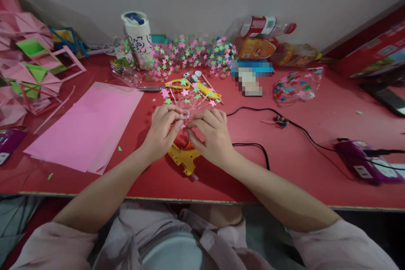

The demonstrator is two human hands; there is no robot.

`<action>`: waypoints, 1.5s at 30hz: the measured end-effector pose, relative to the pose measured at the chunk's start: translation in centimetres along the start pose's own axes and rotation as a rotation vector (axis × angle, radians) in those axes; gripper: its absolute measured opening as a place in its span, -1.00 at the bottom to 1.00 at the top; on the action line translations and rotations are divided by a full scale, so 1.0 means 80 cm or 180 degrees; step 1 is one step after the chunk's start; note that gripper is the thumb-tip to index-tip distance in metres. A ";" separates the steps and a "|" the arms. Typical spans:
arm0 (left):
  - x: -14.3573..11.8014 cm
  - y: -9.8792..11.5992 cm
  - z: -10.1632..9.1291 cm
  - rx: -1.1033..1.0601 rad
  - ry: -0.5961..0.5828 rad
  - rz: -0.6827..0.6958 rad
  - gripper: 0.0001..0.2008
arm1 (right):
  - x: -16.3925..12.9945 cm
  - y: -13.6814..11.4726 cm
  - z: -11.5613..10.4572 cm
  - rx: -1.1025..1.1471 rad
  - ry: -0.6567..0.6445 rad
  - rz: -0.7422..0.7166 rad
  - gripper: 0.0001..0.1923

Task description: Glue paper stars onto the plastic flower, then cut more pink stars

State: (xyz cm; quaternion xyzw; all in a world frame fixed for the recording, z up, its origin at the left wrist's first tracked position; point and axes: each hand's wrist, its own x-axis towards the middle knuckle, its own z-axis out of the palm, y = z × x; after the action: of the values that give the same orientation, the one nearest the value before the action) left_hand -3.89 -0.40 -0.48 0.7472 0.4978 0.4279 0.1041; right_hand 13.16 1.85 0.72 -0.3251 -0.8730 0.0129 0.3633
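Two bare hands are seen from above, brought together over the middle of a red table (284, 164). The left hand (163, 128) and the right hand (210, 133) are curled around a clear plastic piece with a small round neck (185, 114), which is pinched between the fingertips of both hands, fingers narrowed and bent inward. Pink and green paper stars (185, 93) are stuck to the clear piece just beyond the fingertips. A yellow glue gun (183, 156) is laid on the table directly beneath the hands, its black cord (297, 128) trailing off to the right toward a purple power strip (363, 160). Just beyond the hands, yellow-handled scissors (167, 86) and a yellow utility knife (207, 90) are placed side by side. To the left, sheets of pink paper (85, 126) are spread flat, and folded pink and green paper shapes (28, 63) are piled at the far left edge. Along the wall at the back, a white tumbler with a blue lid (137, 36) is stood upright beside a wide cluster of star-covered clear plastic (193, 55). A plastic bottle with a red label (259, 27) is laid on its side farther right, and another clear piece dotted with coloured stars (294, 86) is set near it. Pale pink sleeves are visible at the bottom corners.
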 end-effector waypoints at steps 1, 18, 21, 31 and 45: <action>0.000 0.000 0.000 0.0001 0.0010 0.0004 -0.89 | 0.000 0.000 0.000 -0.0008 0.0005 0.0000 -0.89; 0.003 -0.002 -0.001 0.0236 0.0146 0.0095 -0.87 | 0.000 0.002 0.000 0.0043 0.0097 -0.0085 -0.92; 0.003 -0.005 -0.002 0.0461 0.0322 0.0384 -0.86 | 0.000 0.004 0.000 0.0105 0.0050 -0.0080 -0.92; 0.001 -0.005 -0.004 0.0678 0.0270 0.0313 -0.77 | 0.001 0.005 -0.001 0.0389 0.0061 -0.0187 -0.90; 0.003 -0.011 -0.003 0.0617 0.0236 0.0149 -0.66 | 0.004 0.010 -0.008 0.0503 0.0245 -0.0025 -0.87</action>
State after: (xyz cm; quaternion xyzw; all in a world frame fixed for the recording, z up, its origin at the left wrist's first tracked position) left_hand -4.62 0.19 -0.73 0.7488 0.5228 0.4074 0.0028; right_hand 13.89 2.52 1.16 -0.2923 -0.8559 0.0679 0.4212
